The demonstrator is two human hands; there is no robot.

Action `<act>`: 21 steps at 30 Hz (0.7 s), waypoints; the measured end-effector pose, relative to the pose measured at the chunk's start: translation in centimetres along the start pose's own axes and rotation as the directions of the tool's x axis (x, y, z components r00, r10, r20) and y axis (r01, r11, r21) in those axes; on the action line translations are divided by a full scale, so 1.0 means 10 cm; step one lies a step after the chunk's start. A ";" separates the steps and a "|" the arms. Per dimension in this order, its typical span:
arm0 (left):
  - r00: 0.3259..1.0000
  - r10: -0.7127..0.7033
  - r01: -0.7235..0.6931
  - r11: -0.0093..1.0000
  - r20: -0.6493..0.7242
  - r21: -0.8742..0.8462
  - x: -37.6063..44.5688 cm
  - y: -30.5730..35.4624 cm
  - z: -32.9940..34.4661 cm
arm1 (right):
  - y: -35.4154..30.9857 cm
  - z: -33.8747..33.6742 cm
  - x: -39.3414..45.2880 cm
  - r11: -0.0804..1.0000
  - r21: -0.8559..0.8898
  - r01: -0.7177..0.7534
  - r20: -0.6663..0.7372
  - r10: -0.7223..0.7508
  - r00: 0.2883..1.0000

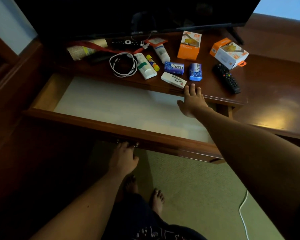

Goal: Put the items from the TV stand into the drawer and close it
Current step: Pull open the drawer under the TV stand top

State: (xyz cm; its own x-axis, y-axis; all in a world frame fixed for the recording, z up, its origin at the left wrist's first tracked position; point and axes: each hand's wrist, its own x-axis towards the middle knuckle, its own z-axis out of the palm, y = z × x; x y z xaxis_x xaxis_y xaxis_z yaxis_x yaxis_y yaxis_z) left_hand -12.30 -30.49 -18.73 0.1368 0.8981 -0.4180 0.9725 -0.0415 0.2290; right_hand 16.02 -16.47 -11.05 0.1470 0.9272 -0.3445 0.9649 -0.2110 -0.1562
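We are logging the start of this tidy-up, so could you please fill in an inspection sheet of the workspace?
Surface: wooden TV stand, glossy top.
Job's things: drawer pulled open, white liner, nothing inside; two blue soap packs, white remote, black remote, two orange-white boxes, tubes, glue stick all on top.
Clutter: nothing seen beyond these.
Hands: left hand at the drawer handle; right hand open, fingers at the stand's front edge beside the white remote.
Cables: coiled white cable; white cord on carpet.
Surroundings: TV above, green carpet.

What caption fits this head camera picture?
Right hand reaches toward small white remote; left hand holds the open drawer's handle.
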 end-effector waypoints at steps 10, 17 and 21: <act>1.000 0.003 -0.003 1.000 -0.003 0.012 -0.19 -0.06 0.07 | -0.01 0.03 -0.09 1.000 -0.001 -0.005 -0.015 0.005 1.000; 1.000 0.008 -0.009 0.999 0.016 0.038 -0.37 -0.12 0.12 | -0.02 0.03 -0.15 1.000 -0.010 -0.014 0.000 0.014 1.000; 0.999 0.013 -0.014 0.999 0.032 0.035 -0.47 -0.15 0.17 | -0.01 0.05 -0.17 1.000 -0.009 -0.012 0.013 0.012 1.000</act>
State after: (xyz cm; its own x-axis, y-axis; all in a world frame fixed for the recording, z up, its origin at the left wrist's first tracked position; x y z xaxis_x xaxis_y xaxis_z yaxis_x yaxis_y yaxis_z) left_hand -14.10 -35.35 -18.60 0.1557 0.8829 -0.4429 0.9764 -0.0697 0.2044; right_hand 15.56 -18.14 -10.93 0.1561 0.9206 -0.3581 0.9649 -0.2196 -0.1441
